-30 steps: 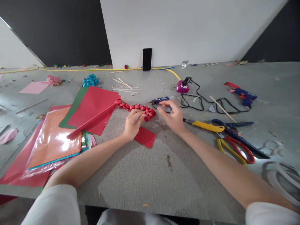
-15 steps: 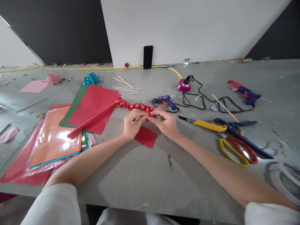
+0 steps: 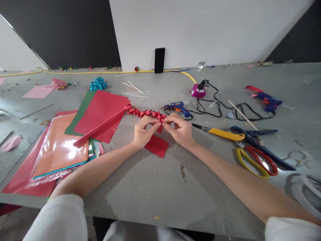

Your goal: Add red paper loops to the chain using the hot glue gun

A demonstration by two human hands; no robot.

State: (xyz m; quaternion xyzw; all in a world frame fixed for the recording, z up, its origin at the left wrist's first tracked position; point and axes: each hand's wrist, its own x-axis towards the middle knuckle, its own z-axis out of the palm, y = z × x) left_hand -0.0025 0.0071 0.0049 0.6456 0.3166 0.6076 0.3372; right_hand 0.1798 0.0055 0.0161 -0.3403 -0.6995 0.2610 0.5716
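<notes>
Two hands, left hand [image 3: 142,134] and right hand [image 3: 181,130], pinch the near end of a red paper chain [image 3: 145,113] (light, flimsy, easily crushed), best held at its last folded link.

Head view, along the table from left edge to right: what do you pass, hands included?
Orange sheet → red sheet → left hand → right hand → yellow knife → red-yellow scissors.
</notes>
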